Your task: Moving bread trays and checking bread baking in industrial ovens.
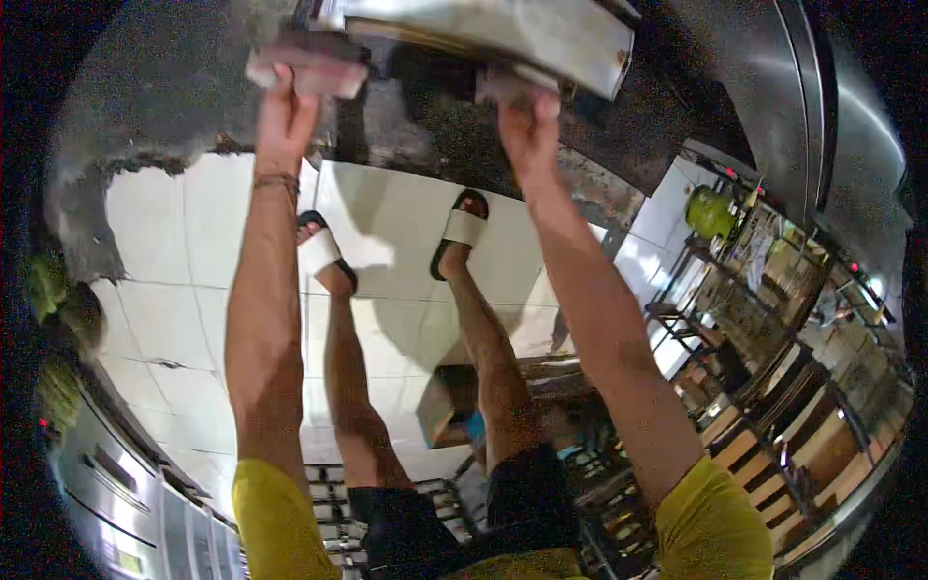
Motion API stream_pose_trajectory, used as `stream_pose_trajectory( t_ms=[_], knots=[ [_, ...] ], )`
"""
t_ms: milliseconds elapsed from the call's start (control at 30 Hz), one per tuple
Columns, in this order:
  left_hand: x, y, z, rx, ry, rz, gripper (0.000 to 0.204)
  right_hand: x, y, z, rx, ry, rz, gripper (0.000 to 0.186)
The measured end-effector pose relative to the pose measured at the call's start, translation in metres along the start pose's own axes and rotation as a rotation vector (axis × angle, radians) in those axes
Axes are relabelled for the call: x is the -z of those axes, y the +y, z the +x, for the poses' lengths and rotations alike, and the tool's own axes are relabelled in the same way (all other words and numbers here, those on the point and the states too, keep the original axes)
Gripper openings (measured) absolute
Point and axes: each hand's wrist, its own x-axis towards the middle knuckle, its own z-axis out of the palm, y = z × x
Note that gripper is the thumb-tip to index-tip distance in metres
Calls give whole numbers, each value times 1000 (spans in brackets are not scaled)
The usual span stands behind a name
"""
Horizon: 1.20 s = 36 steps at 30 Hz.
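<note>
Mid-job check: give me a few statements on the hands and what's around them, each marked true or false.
1. The left hand holds a blurred pinkish pad. True.
2. The right hand is empty. False: the right hand holds a blurred brownish pad.
3. The sandals have white straps. True.
4. The sleeves are blue. False: the sleeves are yellow.
5. A green gas cylinder shows at the right of the view. True.

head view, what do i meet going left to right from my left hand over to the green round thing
Left hand, left sandal, right sandal, right hand, green round thing.
</note>
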Motion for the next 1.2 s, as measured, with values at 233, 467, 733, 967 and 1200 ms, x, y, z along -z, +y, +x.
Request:
stream_pose_trajectory(
  t_ms=[233, 467, 733, 967, 1200],
  knots=[
    [-22, 16, -73, -165, -24, -40, 21, -150, -37, 189, -287, -211, -363, 14],
    [68, -20, -231, -93, 208, -78, 42, -264, -60, 233, -619, -467, -645, 23],
    [39, -95, -226, -155, 128, -22, 50, -296, -93, 110, -181, -475, -1443, 33],
    [27, -93, -170, 102, -29, -302, 32, -293, -135, 55, 342, -426, -2359, 41],
    [86, -87, -184, 405, 16, -94, 25, -185, -245, -19, 814, -737, -2419, 41]
  ],
)
